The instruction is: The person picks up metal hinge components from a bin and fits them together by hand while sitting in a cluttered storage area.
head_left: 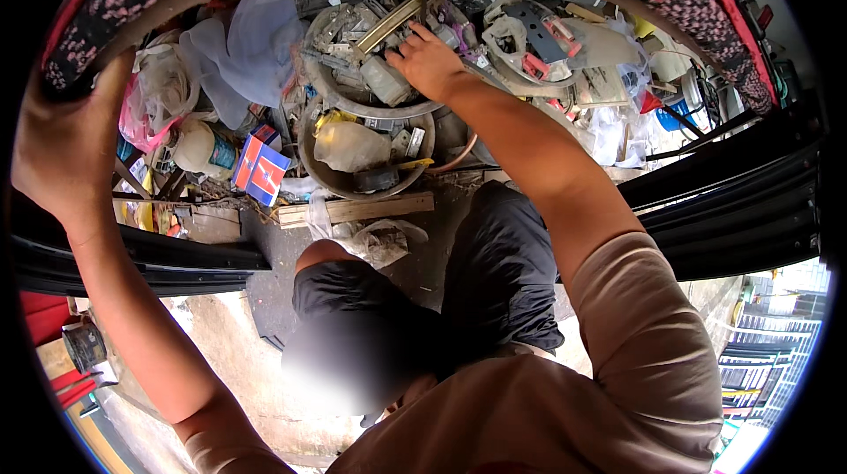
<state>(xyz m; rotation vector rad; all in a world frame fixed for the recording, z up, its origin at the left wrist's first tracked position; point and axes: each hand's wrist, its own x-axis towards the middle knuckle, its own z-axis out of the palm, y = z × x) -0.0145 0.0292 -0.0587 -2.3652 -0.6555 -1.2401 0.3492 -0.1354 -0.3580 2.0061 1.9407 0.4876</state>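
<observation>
My right hand (430, 61) reaches into a wide grey basin (353, 104) heaped with dusty metal and plastic parts. Its fingers are apart, with the fingertips against the near side of a brass-coloured metal bar (397, 22). A clear plastic container (385, 81) lies just below them. At the upper left, my left hand (66, 143) is raised to the edge of a flowered cloth cover (115, 24), the thumb on one side and the fingers partly hidden behind. A second basin (340, 183) nearer me contains a cloudy plastic bag (351, 146) and small fittings.
A blue and orange box (262, 165) leans left of the basins, beside a white tub (201, 148) and a pink bag (146, 112). Another filled basin (565, 77) stands to the right. A wooden strip (357, 209) lies in front. Black ribbed panels (741, 209) flank both sides.
</observation>
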